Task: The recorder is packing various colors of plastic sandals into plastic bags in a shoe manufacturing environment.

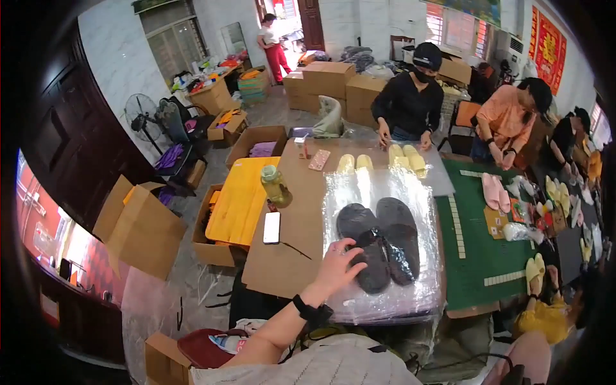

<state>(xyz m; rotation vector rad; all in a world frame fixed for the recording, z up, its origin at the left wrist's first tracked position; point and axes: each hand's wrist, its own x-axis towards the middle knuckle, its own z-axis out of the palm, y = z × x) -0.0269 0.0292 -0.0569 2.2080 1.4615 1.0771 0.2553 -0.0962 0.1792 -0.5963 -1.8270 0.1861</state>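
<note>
A pair of dark grey slippers (399, 221) lies side by side, soles down, on a stack of shiny clear plastic bags (333, 301). My left hand (339, 266) reaches in from below with a watch on the wrist. Its fingers are spread and slightly curled at the near left edge of the left slipper (356, 221); nothing is held in them. Whether the fingertips touch the slipper I cannot tell. My right hand is out of the picture; only a bare part of an arm appears at the lower right.
Brown cardboard (295, 224) covers the table, holding a phone (271, 228) and green bottle (274, 186). Across it, a person in black handles yellow slippers (407, 159). Right, a green mat (478, 256) bears pink slippers (495, 192). An open carton (147, 221) stands left.
</note>
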